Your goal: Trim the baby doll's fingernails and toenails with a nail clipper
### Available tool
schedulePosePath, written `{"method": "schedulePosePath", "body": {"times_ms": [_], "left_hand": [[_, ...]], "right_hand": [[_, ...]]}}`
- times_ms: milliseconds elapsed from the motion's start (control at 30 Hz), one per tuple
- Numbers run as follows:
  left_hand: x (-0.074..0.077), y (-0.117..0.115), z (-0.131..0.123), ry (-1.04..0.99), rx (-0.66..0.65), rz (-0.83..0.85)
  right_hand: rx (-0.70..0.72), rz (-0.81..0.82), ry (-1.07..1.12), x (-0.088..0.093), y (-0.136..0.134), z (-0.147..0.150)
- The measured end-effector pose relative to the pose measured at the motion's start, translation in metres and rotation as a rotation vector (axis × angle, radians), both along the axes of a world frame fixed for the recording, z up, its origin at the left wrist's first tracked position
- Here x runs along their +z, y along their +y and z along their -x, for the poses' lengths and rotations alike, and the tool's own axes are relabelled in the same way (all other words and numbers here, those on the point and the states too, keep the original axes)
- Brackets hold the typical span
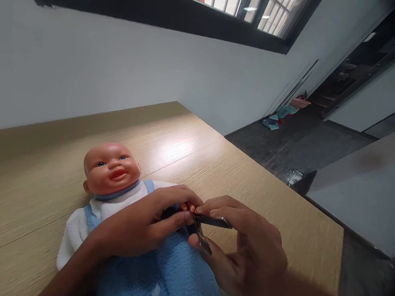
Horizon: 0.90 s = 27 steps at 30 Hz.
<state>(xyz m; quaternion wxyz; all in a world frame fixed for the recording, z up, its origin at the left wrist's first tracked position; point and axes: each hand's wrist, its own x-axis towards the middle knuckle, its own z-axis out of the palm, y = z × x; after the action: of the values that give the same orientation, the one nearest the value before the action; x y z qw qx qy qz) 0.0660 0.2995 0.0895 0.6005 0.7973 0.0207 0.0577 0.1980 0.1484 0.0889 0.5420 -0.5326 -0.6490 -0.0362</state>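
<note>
A baby doll [112, 169] in a white and blue fleecy outfit lies on its back on the table. My left hand [156, 221] reaches across its chest and is closed around the doll's hand [187, 207], whose small orange-pink fingers poke out by my thumb tip. In my right hand [245, 240] is a metal nail clipper [213, 221], gripped between thumb and fingers with its lever and body spread apart. The clipper's jaw end meets the doll's fingertips. Whether the jaws touch a finger is too small to tell.
The wooden table [84, 132] runs to a wall with a barred window above. Its right edge drops to a dark floor [277, 157]. Brooms and dustpans [272, 121] lean at the far wall, near a pink basin [300, 102]. A white panel [365, 194] stands at right.
</note>
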Motion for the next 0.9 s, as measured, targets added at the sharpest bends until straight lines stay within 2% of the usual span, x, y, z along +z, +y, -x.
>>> {"method": "schedulePosePath", "body": {"times_ms": [100,267,333,433,600,900], "left_hand": [[0.0,0.0,0.0,-0.007,-0.001,0.012],[0.0,-0.001,0.001,-0.005,0.018,0.012],[-0.001,-0.002,0.001,-0.003,0.013,0.0],[-0.002,-0.001,0.001,-0.014,0.001,0.004],[-0.001,-0.001,0.0,-0.023,0.001,0.011],[0.0,-0.001,-0.001,-0.028,0.002,-0.018]], "right_hand": [[0.006,-0.005,-0.026,-0.001,-0.002,0.0],[-0.043,-0.037,0.162,-0.015,-0.003,-0.001],[-0.049,-0.066,0.176,-0.018,-0.002,-0.002],[-0.02,-0.096,0.087,-0.017,-0.001,-0.003],[0.019,-0.047,-0.153,-0.01,-0.003,-0.008],[-0.015,-0.037,-0.219,-0.01,-0.002,-0.009]]}}
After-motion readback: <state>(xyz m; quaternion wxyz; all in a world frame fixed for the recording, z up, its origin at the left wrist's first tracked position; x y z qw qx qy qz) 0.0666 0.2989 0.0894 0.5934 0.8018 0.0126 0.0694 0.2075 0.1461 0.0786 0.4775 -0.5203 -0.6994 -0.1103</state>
